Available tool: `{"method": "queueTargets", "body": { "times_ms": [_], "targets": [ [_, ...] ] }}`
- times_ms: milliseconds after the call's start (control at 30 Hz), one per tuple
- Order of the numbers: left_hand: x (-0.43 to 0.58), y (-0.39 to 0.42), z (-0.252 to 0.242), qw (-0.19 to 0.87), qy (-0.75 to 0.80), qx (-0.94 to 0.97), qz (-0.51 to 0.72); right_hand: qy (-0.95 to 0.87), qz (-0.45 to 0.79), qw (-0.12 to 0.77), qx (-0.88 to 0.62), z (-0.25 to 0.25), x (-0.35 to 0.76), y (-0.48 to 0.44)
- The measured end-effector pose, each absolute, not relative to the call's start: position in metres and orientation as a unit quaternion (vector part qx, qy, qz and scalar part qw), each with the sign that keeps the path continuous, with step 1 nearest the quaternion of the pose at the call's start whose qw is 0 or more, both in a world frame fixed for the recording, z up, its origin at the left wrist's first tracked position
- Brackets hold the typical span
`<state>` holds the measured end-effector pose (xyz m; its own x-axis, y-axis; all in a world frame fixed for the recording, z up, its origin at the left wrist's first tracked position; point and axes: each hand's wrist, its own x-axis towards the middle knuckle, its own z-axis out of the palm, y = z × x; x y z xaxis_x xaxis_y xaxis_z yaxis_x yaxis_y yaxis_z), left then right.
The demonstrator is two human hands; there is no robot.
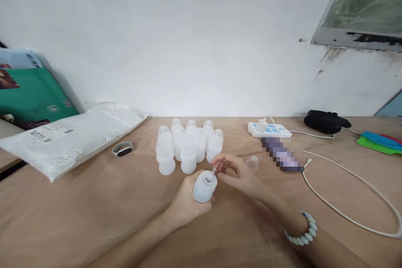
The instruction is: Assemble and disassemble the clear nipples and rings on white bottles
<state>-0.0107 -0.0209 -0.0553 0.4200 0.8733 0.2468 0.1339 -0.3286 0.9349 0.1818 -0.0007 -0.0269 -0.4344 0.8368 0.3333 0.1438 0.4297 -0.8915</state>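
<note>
My left hand (188,201) is wrapped round a white bottle (202,190), tilted with its top toward my right hand. A clear nipple (210,177) shows at the bottle's mouth. The fingertips of my right hand (230,170) are at the nipple's tip and seem to pinch it. Behind my hands stand several white bottles (188,155) with clear domed caps, close together. A loose clear cap (252,163) lies on the table just beyond my right wrist.
On the wooden table (94,209) are a white plastic package (81,134) and a wristband (122,149) at left. At right are a power strip (282,131), a pixelated phone (284,157), a looping cable (354,173), a black case (325,122) and coloured flat pieces (377,144).
</note>
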Motion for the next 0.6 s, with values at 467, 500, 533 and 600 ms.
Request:
{"method": "queueTargets", "body": {
  "times_ms": [467, 500, 533, 600],
  "targets": [
    [-0.012, -0.023, -0.058, 0.476, 0.342, 0.718, 0.376, -0.758, 0.371, 0.444, -0.300, -0.006, 0.170, -0.025],
    [-0.012, -0.022, -0.057, 0.466, 0.354, 0.720, 0.373, -0.744, 0.375, 0.464, -0.302, -0.004, 0.174, -0.024],
    [-0.013, -0.022, -0.056, 0.454, 0.364, 0.723, 0.374, -0.729, 0.375, 0.480, -0.311, -0.003, 0.179, -0.022],
    [-0.013, -0.022, -0.054, 0.432, 0.376, 0.727, 0.379, -0.713, 0.366, 0.489, -0.345, -0.001, 0.189, -0.016]
  ]
}}
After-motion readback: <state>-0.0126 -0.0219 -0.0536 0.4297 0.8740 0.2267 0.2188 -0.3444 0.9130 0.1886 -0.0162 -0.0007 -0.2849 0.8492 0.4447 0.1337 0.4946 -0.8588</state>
